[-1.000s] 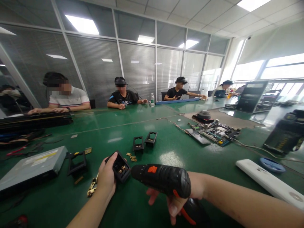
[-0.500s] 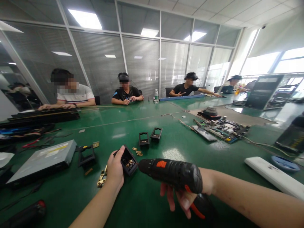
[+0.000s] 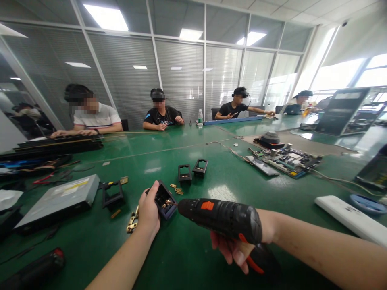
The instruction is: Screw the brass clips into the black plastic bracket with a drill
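Note:
My left hand is closed around a black plastic housing, its open side tilted toward the right, with brass parts visible inside. In my right hand is a black cordless drill with orange accents, lying level and pointing left. The drill's nose is at the housing's right edge; its bit reaches toward the brass parts, though the contact is too small to make out. Small brass plates lie just beyond the housing. Brass pieces sit on the table left of my left hand.
Two black frames stand farther back, and another black frame is at left beside a silver drive box. A circuit board lies at right, near a white bar. Several people sit across the green table.
The view has shifted slightly. My hands keep the housing and the drill in nearly the same positions relative to each other. Across the table, one person's hand has moved apart from the other.

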The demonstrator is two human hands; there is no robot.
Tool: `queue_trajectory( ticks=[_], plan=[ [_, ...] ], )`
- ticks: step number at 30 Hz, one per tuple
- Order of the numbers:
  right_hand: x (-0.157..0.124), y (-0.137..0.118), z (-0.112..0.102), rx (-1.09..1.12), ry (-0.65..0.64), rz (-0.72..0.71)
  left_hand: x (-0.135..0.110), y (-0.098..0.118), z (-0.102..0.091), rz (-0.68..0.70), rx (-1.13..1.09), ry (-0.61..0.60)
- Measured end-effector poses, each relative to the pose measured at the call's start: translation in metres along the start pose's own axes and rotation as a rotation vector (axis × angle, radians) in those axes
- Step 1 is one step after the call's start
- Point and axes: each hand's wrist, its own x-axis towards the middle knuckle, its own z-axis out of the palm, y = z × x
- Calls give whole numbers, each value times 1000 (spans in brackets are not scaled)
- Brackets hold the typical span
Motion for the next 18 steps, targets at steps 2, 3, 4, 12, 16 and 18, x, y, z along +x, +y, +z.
queue_trajectory(
  ticks=[2, 3, 4, 12, 16, 18],
  plan=[
    [0, 0, 2, 0, 6, -10, 0, 0, 0, -10, 6, -5],
    [0, 0, 2, 0, 4, -12, -1, 1, 0, -12, 6, -10],
    [0, 1, 2, 0, -3, -12, -1, 1, 0, -13, 3, -16],
    [-1, 2, 2, 1, -9, -35, -3, 3, 3, -29, -11, -18],
    [-3, -1, 3, 3, -7, -30, -5, 4, 4, -16, -5, -37],
    [-3, -1, 2, 0, -10, -33, -6, 4, 5, -12, -3, -39]
  ],
)
